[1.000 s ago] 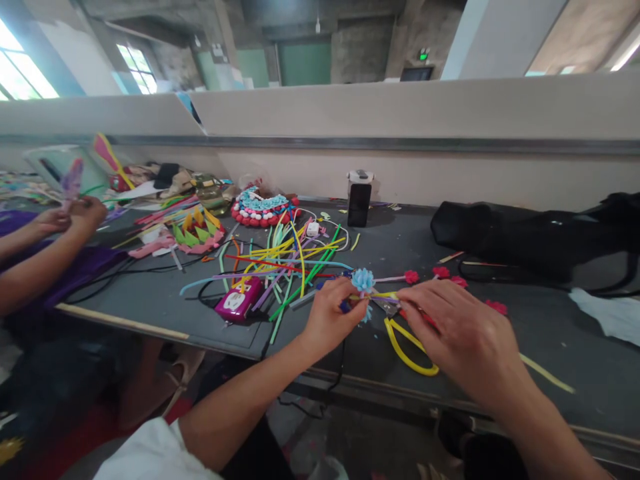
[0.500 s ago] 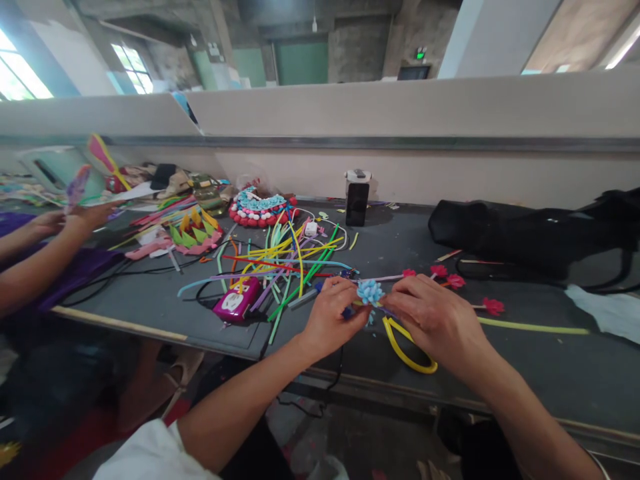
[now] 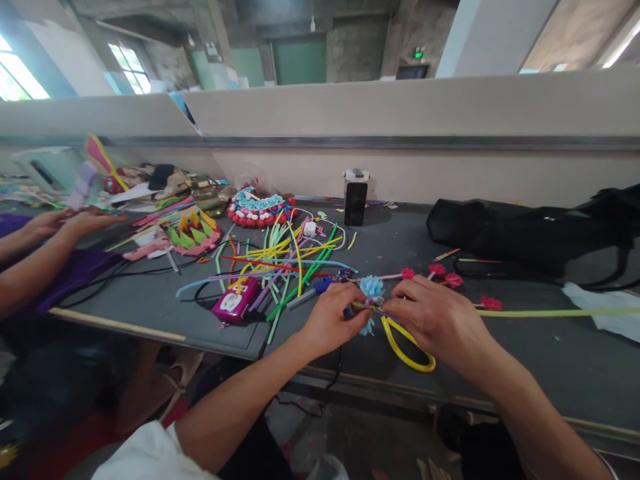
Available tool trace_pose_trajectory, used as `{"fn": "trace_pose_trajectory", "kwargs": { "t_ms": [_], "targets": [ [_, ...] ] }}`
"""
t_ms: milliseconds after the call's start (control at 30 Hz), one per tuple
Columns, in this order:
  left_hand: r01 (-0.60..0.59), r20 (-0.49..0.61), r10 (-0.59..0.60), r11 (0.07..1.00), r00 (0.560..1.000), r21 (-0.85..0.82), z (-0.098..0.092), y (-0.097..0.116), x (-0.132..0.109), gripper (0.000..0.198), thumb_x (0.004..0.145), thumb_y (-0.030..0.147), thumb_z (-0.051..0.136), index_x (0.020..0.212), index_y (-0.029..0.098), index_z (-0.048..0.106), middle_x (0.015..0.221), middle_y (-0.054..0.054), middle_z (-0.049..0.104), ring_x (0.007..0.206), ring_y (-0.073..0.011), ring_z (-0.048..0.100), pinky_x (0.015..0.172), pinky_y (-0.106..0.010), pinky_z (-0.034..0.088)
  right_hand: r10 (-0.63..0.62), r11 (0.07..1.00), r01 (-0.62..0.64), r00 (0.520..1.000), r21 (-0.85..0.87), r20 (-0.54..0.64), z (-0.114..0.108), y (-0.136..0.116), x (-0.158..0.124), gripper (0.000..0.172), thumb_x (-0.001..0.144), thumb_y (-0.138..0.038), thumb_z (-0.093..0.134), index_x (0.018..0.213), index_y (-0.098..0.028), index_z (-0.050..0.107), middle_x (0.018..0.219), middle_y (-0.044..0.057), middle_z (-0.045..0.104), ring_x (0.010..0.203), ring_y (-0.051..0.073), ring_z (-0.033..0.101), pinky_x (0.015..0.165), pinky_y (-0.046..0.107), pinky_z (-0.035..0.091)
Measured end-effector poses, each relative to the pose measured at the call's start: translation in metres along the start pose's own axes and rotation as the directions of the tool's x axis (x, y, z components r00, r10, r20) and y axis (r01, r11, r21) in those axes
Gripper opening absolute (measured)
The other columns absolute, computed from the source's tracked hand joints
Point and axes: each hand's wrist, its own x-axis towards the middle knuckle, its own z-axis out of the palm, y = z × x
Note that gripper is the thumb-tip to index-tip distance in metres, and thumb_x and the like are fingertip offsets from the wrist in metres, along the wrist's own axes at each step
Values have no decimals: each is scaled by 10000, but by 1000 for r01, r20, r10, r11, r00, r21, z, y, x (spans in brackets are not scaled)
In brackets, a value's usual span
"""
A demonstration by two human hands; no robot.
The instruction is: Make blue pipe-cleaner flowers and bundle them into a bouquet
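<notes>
Pinching, left hand (image 3: 336,315): yellow strip (image 3: 364,307)
Right hand (image 3: 434,312): seemingly same strip
Blue flower (image 3: 371,287): likely light, crushable; grip underneath

"Can you read anything from here?"
"No. The small, rectangular, glowing green sign (image 3: 419,51) high on the far grey concrete wall (image 3: 436,37) is too tiny and blurred; no words or numbers come out anywhere."

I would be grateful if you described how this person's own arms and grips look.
A loose white sleeve shows above the bare left forearm. The right forearm is bare too, with a thin pale edge, perhaps a cuff, near the picture's corner. The left grip and right grip are ungloved.
</notes>
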Motion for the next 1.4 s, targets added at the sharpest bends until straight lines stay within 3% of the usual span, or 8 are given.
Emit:
{"fn": "trace_pose_trajectory", "kwargs": {
  "t_ms": [133, 267, 433, 767, 1067, 1233, 1400],
  "targets": [
    [65, 59, -58, 989, 997, -132, -1, 0, 1, 70, 775, 127, 605, 829, 151, 640, 740, -15, 608, 705, -127, 567, 668, -235, 429, -4, 998, 2, 999, 67, 33, 3, 2, -1, 195, 866, -139, 553, 726, -214, 665, 725, 26, 579, 684, 153, 476, 594, 270, 317],
    [55, 85, -39, 980, 996, -191, 0, -4, 1, 50, 766, 118, 620, 800, 141, 649, 771, -21, 598, 728, -122, 567, 673, -225, 430, 2, 992, -10, 998, 124, 64, 7, 3, -3, 177, 880, -151, 543, 790, -217, 681, 744, 33, 591, 729, 161, 512, 618, 265, 353],
    [31, 97, -12, 980, 995, -195, 0, -9, 0, 25, 762, 116, 646, 779, 132, 656, 751, -18, 596, 714, -116, 558, 654, -214, 419, 20, 986, -36, 995, 162, 102, 11, 4, -4, 147, 883, -170, 554, 841, -215, 687, 773, 37, 609, 762, 168, 536, 638, 261, 380],
    [108, 135, -84, 978, 987, -177, -2, -8, 1, 60, 786, 202, 674, 782, 144, 688, 737, -21, 620, 686, -121, 570, 635, -216, 413, 55, 945, -93, 990, 312, 129, 12, 5, -2, 192, 918, -222, 516, 839, -219, 691, 783, 35, 612, 782, 164, 552, 662, 251, 397],
    [91, 155, -65, 982, 986, -165, 0, -10, 0, 57, 788, 191, 665, 794, 139, 686, 758, -31, 639, 694, -123, 589, 647, -217, 432, 107, 940, -159, 977, 301, 183, 17, 1, -4, 186, 913, -214, 505, 844, -213, 678, 804, 36, 623, 805, 170, 566, 706, 267, 398],
    [23, 157, -6, 994, 988, -106, 3, -8, -1, 53, 782, 175, 654, 807, 137, 681, 781, -44, 654, 713, -135, 595, 668, -231, 436, 138, 924, -198, 971, 328, 197, 16, -2, -2, 149, 875, -176, 515, 825, -206, 652, 802, 35, 627, 804, 173, 575, 687, 264, 395],
    [76, 137, -59, 989, 989, -123, -1, -4, 1, 53, 780, 190, 659, 773, 140, 674, 719, -21, 622, 666, -118, 573, 625, -215, 413, 173, 930, -222, 968, 293, 184, 12, -2, -1, 162, 883, -200, 512, 798, -211, 650, 792, 35, 629, 798, 173, 578, 672, 258, 398]
  ]
}}
